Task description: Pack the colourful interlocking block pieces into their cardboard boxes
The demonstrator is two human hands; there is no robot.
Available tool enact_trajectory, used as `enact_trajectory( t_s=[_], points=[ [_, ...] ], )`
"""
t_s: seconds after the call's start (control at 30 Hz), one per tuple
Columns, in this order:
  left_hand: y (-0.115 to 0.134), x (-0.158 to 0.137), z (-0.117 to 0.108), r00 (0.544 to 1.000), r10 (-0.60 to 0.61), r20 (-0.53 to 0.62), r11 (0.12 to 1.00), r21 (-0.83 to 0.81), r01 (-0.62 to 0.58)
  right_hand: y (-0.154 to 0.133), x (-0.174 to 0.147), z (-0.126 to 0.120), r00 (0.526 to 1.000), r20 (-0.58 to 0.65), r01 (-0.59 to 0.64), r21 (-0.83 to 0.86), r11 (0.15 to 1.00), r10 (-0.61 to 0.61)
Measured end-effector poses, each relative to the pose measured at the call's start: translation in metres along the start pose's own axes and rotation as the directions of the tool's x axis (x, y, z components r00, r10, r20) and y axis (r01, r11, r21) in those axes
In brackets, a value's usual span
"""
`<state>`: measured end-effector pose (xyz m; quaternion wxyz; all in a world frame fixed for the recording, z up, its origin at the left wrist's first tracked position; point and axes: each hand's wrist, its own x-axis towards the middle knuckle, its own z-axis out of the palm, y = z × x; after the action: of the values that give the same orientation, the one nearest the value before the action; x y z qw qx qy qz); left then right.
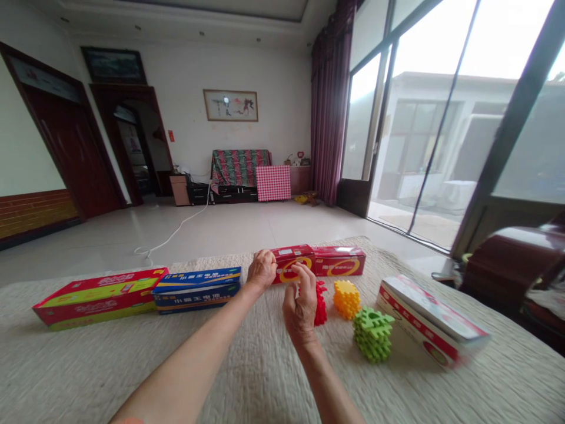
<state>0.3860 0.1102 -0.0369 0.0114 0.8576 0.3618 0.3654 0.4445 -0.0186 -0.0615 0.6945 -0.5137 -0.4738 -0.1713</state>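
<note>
Two red boxes stand end to end on the cloth. My left hand [262, 270] grips the left end of the nearer-left red box [282, 270], while the other red box [339, 261] adjoins it on the right. In front of the left box is my right hand [301, 303], its fingers loosely bent and apart with nothing visible in them; whether the fingertips touch the box I cannot tell. Partly behind that hand stands a stack of red toy pieces [320, 303]. Farther right are a yellow stack [346, 299] and a green stack [373, 334] of similar notched pieces.
A blue box [198, 290] and a red-and-green box [103, 297] lie in line at the left. At the right lies a white-and-red box [430, 321]. All rest on a beige quilted cover [154, 359]. A dark red wooden furniture piece [507, 277] is at far right.
</note>
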Motion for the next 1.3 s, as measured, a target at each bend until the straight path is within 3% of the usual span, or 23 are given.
enact_trajectory(
  t_s=[0.17,0.3,0.4,0.57,0.67,0.73,0.83,0.97,1.03,1.1,1.23,1.3],
  points=[
    [0.009,0.021,-0.034,0.998,-0.051,-0.038,0.999,0.013,0.052,-0.007,0.002,-0.002,1.0,-0.028,-0.004,-0.013,1.0,0.003],
    [0.012,0.012,-0.074,0.999,-0.028,-0.022,0.999,0.037,0.029,-0.015,0.008,-0.003,0.996,-0.09,0.02,0.003,1.0,-0.02],
    [0.013,-0.018,-0.105,0.999,0.039,0.022,0.998,0.048,-0.04,-0.027,0.015,-0.006,0.994,-0.105,0.043,0.043,0.998,-0.038],
    [0.02,-0.09,-0.154,0.996,0.025,0.083,0.999,0.03,-0.027,-0.073,0.036,-0.023,0.991,-0.037,0.135,0.135,0.982,-0.131],
    [0.034,-0.134,-0.177,0.996,-0.029,0.09,1.0,-0.002,0.029,-0.107,0.051,-0.042,0.983,0.062,0.154,0.21,0.966,-0.171],
    [0.046,-0.161,-0.187,0.993,-0.042,0.108,0.999,-0.016,0.044,-0.124,0.054,-0.055,0.969,0.192,0.11,0.224,0.968,-0.155],
    [0.066,-0.194,-0.196,0.989,-0.048,0.137,0.998,-0.029,0.053,-0.134,0.042,-0.078,0.877,0.47,0.026,0.164,0.986,-0.102],
    [0.083,-0.228,-0.195,0.993,-0.057,0.108,0.998,-0.016,0.059,-0.131,0.007,-0.112,0.636,0.771,0.047,-0.015,0.999,-0.019],
    [0.084,-0.242,-0.188,0.997,-0.045,0.07,0.999,0.0,0.045,-0.128,-0.01,-0.125,0.557,0.827,0.091,-0.145,0.985,0.071],
    [0.081,-0.256,-0.177,0.999,-0.023,0.022,1.0,-0.01,0.024,-0.125,-0.023,-0.133,0.535,0.836,0.109,-0.212,0.971,0.122],
    [0.07,-0.278,-0.151,0.989,0.003,-0.149,0.997,-0.082,-0.015,-0.117,-0.038,-0.133,0.555,0.83,0.1,-0.127,0.987,0.051],
    [0.067,-0.285,-0.142,0.979,0.009,-0.202,0.996,-0.08,-0.025,-0.112,-0.04,-0.128,0.542,0.837,0.099,-0.15,0.984,0.073]
  ],
)
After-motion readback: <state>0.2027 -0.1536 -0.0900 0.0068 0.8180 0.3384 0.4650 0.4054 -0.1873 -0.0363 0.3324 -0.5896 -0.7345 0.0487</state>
